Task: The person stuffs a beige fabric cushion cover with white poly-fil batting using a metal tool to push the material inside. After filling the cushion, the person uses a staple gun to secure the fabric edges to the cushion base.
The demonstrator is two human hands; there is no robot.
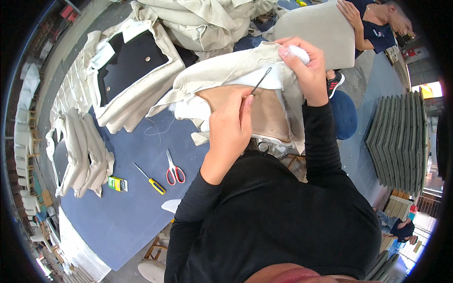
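On the left of the blue table (118,221) lie folded beige covers (80,155), a small green-and-yellow box (117,183), a yellow-handled screwdriver (150,179) and red-handled scissors (174,170), all well apart from the hands. Farther back sits a seat panel (132,66) with its black underside up and beige cloth wrapped around its edges.

At the centre, a seat cushion (257,111) rests against the person's body, its tan underside showing and a beige cover (226,70) pulled over its far edge. The left hand (231,129) is closed around the handle of a thin metal needle tool (261,81), whose tip points up into the cloth fold. The right hand (306,66) is clenched on the cover's edge together with a tuft of white stuffing (297,53).

The cover looks soft and limp, likely to slip back unless it is held taut, so the best grip seems to be at the hem near the corner; the cushion under it looks stiff and light. The tool is thin and pointed, and the right fingers lie close to its tip.

To the right, another person's hand (351,12) rests on a grey cushion (321,28), and a stack of grey panels (401,141) stands beyond.
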